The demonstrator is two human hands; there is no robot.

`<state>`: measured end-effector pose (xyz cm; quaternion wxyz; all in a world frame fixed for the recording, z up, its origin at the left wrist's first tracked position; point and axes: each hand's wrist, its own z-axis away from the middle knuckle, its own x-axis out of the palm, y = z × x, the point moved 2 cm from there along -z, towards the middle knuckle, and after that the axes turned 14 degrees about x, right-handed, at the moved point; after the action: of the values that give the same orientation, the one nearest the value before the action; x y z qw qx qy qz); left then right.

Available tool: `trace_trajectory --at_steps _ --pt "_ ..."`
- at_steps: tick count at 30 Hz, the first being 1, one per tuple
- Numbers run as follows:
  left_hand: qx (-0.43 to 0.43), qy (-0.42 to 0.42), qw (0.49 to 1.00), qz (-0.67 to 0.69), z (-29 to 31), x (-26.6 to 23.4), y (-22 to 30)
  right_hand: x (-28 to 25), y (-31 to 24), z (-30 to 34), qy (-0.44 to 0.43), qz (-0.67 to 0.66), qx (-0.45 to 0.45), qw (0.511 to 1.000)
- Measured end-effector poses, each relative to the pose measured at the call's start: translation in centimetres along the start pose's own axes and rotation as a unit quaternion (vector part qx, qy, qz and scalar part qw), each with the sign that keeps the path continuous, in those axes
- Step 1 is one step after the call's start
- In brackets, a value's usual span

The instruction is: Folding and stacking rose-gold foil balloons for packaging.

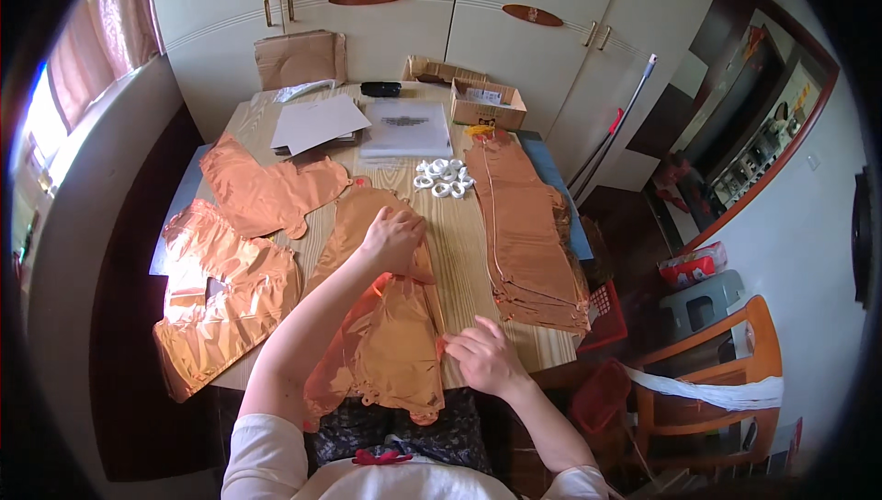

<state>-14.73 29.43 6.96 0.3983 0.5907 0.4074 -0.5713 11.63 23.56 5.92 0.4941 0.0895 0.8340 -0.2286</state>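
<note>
Foil balloon (pixel 395 344), flat and copper-coloured, overhangs the near edge of the bench (pixel 459 266). Left hand (pixel 397 238) rests on it, fingers bent; right hand (pixel 487 357), loosely curled, lies at its right border; whether either pinches is unclear.

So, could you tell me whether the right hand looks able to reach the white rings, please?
Probably yes: a strip of tabletop seems to lie free between the right hand and the white rings, with the left hand off to one side on orange foil.
</note>
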Motion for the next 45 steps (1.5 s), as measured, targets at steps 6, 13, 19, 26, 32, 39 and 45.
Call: trace_trajectory --at_steps 6,13,19,26,32,39,45 --pt "-0.016 0.029 0.999 0.0 0.4 0.7 -0.6 0.1 -0.6 0.2 0.016 0.02 -0.013 1.0" --pt "-0.014 0.029 0.999 0.003 0.3 0.8 -0.3 0.5 -0.7 1.2 0.029 -0.029 0.014 0.999" --pt "-0.016 0.026 0.999 0.027 0.7 0.4 -0.5 -0.8 0.3 0.3 0.056 -0.116 0.069 0.989" --pt "-0.025 0.164 0.985 0.045 6.3 -2.3 -1.4 3.2 4.3 -4.5 0.002 -0.114 0.08 0.99" --pt "-0.1 0.024 0.989 0.109 18.0 -1.1 -0.5 6.1 5.5 -7.8 -0.07 -0.033 0.069 0.995" --pt "-0.029 0.041 0.994 0.099 20.3 0.8 1.1 6.9 5.5 -8.8 -0.05 -0.004 0.063 0.997" --pt "0.006 0.058 0.991 0.121 18.0 0.9 1.2 7.0 5.4 -8.9 -0.026 -0.027 0.05 0.998"
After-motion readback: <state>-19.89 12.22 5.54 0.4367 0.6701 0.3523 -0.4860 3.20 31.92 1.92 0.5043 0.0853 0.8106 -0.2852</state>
